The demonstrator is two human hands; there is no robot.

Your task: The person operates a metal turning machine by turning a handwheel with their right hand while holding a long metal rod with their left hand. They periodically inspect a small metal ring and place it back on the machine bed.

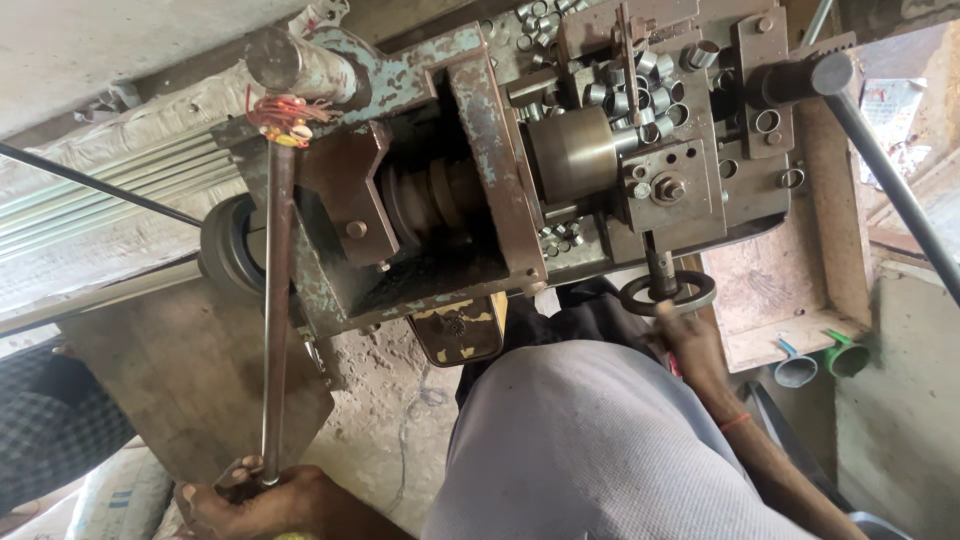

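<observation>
head view shows the left hand (262, 500) gripping the long lever (277, 300) at lower left, the right hand (690, 335) closed on the handwheel (667, 293) at centre right, best fed slowly, lever steady

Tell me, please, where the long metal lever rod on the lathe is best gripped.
Grip the long lever rod at its free lower end, coming from below, where the left hand wraps it. Its upper end is fixed to the machine, so the far end gives the most leverage.
</observation>
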